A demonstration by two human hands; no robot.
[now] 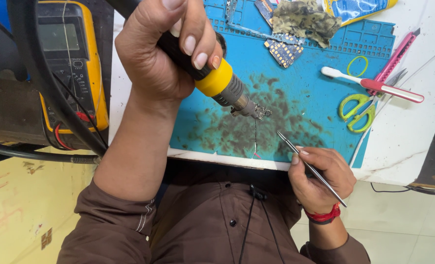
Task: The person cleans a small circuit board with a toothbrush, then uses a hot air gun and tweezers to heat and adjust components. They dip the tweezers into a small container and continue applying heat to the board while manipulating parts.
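Head view. The picture appears upside down: your torso in a brown shirt sits at the bottom, and the tabletop [413, 146] lies above it.

Your hand at picture left [161, 54] is closed in a full fist around the black grip of a hot-air rework handpiece [212, 78]. The tool has a yellow collar and a grey metal barrel, and its nozzle points down and to picture right, ending close above a stained blue silicone work mat [315, 83]. A thick black hose [41, 88] runs from the handpiece across picture left.

Your other hand [320, 178], with a red thread at the wrist, is closed in a pinch on thin metal tweezers [308, 166]. The tweezer tip rests near the front edge of the mat, just beside the nozzle end but apart from it. I cannot tell whether the tip holds any part.

Because the view is inverted, I cannot tell with certainty which hand is your left; by the arm positions, the fist on the handpiece reads as your right.

Surroundings: a yellow multimeter [68, 63] stands off the mat at picture left. On the mat's far part lie a small circuit board [283, 51] and a crumpled cloth [303, 19]. At picture right lie a toothbrush [374, 85], green-handled scissors [359, 110] and a pink utility knife [396, 56].
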